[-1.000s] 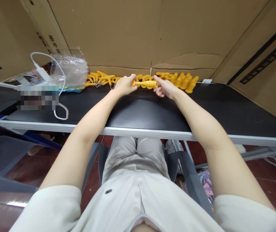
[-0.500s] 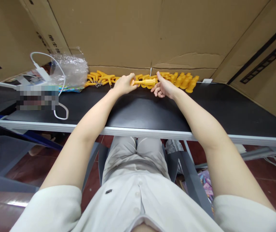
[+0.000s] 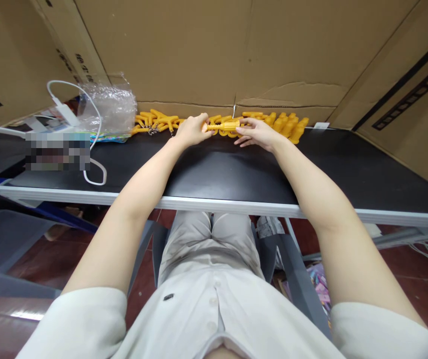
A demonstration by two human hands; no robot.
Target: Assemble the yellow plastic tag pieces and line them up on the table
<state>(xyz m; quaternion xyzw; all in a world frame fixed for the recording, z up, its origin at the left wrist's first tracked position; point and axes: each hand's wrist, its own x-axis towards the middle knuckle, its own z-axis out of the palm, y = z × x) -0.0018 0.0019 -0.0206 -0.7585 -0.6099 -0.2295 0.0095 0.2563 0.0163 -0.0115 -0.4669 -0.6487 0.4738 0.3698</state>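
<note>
Cardboard point(image 3: 214, 55) stands behind a black table point(image 3: 221, 174). Near it, the left hand point(image 3: 191, 131) pinches the thin end of a yellow part point(image 3: 230, 126), holding it level, seemingly to leave the thick end facing the right hand point(image 3: 259, 134). The right hand's fingers are loosely spread, tips at that end; whether they grip, I cannot tell. Forked parts point(image 3: 167, 120), some with chains point(image 3: 153, 130), lie heaped to the left and pegs point(image 3: 297, 131) cluster to the right, probably parted by kind. Count: two hands, one held part, one clear bag point(image 3: 109, 107), one white tag point(image 3: 321, 125), at least four pegs; forked parts overlap too much to count.
</note>
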